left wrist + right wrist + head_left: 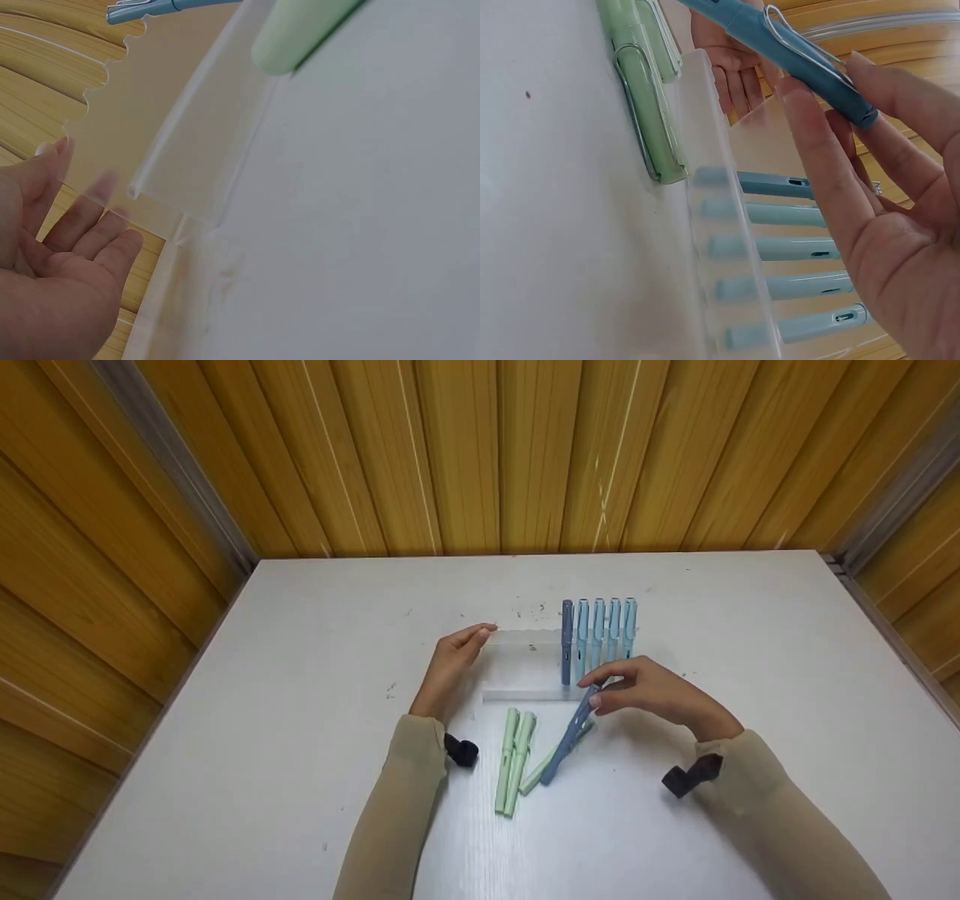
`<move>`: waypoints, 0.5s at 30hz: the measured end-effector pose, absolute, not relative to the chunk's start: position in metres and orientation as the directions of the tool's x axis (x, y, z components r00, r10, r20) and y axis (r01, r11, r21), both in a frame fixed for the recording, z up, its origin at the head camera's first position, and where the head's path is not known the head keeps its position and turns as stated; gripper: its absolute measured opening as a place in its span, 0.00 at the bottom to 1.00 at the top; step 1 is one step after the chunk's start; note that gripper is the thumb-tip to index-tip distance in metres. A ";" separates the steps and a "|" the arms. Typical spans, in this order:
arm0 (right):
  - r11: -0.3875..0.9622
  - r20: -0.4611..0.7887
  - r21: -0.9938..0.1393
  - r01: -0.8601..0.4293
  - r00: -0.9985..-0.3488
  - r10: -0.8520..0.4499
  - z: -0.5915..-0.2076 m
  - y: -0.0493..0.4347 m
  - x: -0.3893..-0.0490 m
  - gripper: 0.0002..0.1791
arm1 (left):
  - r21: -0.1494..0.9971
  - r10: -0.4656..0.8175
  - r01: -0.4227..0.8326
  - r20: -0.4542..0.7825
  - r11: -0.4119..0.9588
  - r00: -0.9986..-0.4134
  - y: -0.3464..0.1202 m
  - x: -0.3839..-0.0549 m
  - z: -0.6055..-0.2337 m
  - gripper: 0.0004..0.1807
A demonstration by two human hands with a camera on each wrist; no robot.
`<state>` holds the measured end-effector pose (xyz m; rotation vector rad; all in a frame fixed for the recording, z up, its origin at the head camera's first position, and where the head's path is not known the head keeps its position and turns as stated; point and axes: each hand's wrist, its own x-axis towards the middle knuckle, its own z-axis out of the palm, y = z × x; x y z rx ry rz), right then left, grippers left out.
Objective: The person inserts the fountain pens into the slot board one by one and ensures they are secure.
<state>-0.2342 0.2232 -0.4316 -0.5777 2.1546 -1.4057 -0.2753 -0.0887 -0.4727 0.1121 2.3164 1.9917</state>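
A clear pen rack (525, 695) stands in the middle of the table, its scalloped back edge visible in the left wrist view. My left hand (459, 660) pinches the rack's upper left corner between thumb and fingers. One dark blue pen (566, 641) and several light blue pens (598, 630) stand side by side in the right part of the rack. With thumb and fingertips my right hand (649, 694) holds another dark blue pen (799, 64) by its clip end, tilted in front of the rack.
Two light green pens (516, 765) lie together before the rack. A third green pen (531, 782) lies slanted, partly hidden beneath the held pen. The white table (300, 780) ends at a wood-patterned wall (457, 457) behind.
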 end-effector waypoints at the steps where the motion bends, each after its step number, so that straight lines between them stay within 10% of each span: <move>1: 0.380 -0.177 -0.922 -0.074 -0.793 -0.584 -0.431 0.223 -0.234 0.26 | 0.989 0.113 -0.002 -0.019 0.145 -0.993 -0.089 -0.275 -0.473 0.21; 15: 0.426 -0.142 -0.903 -0.060 -0.892 -0.428 -0.416 0.212 -0.241 0.27 | 0.990 0.112 0.005 -0.011 0.141 -0.994 -0.090 -0.276 -0.474 0.20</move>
